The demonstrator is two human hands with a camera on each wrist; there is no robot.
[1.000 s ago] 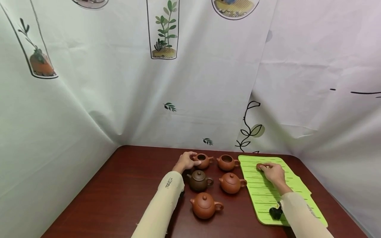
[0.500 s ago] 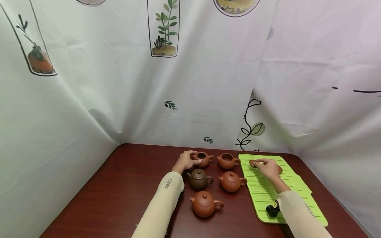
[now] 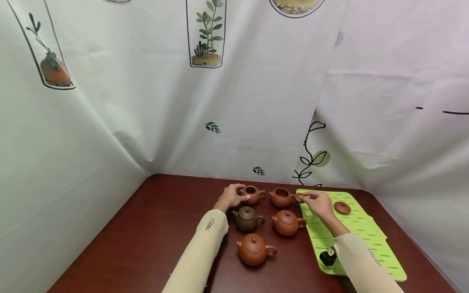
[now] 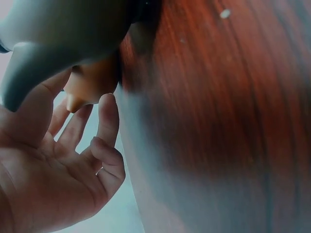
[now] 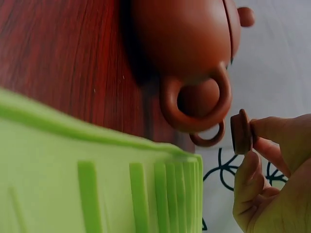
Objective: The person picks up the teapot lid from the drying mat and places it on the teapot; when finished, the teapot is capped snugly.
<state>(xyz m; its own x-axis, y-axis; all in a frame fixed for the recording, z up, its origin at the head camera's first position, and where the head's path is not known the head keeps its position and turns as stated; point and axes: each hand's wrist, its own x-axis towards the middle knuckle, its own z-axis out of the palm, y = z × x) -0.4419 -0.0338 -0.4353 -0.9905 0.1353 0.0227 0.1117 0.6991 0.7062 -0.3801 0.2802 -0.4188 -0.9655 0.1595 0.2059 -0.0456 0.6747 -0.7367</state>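
My left hand (image 3: 231,197) holds the side of a lidless reddish-brown teapot (image 3: 253,198) at the back, thumb and fingers about its spout side. In the left wrist view its spout (image 4: 77,102) shows between the curved fingers, partly hidden behind a dark teapot. My right hand (image 3: 319,204) pinches a small reddish-brown teapot lid (image 5: 240,133) by its knob, raised above the mat's left edge. Just left of that lid stands a second lidless teapot (image 3: 281,200), its handle close to the lid.
Another lid (image 3: 342,207) lies on the green ridged mat (image 3: 366,244) at the right. A dark lidded teapot (image 3: 244,221) and two reddish lidded teapots, one in the middle (image 3: 286,224) and one in front (image 3: 253,251), stand on the table (image 3: 146,236). Behind hangs a white curtain (image 3: 176,142).
My right hand has lifted a lid from the mat and carried it left toward the back right teapot. The other lid has come into view. The left hand stays on its teapot.
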